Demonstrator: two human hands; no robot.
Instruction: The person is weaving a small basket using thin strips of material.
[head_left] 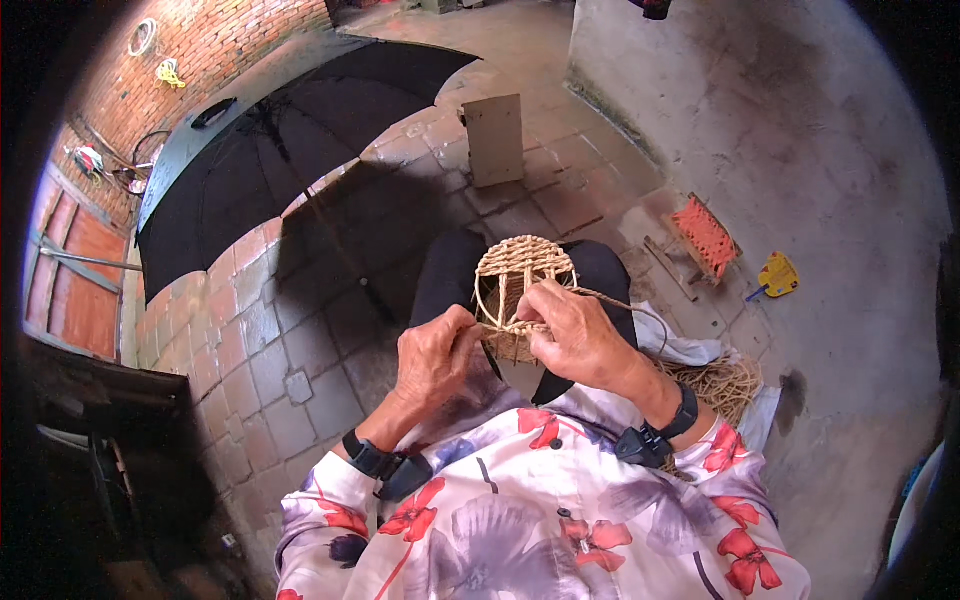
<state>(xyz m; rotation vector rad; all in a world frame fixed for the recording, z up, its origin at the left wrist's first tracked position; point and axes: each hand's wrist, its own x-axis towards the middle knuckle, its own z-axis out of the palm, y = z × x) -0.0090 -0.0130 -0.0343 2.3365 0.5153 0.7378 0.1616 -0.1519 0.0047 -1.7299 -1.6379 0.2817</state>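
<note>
A small round woven straw basket rests over my lap, between my dark-trousered knees. Its far side is closely plaited, while open gaps between the ribs show nearer to me. My left hand pinches the near left edge, thumb and forefinger pressed together. From the right, my right hand bends over the near rim with its fingers closed on a twisted straw cord. That cord loops out to the right behind my right hand. The fingertips of both hands partly cover the weaving between them.
Beside my right arm lies a heap of loose straw cord on white sacking. An open black umbrella stands at left on the paving. Ahead are a pale board, an orange-red stool and a yellow fan-shaped paddle.
</note>
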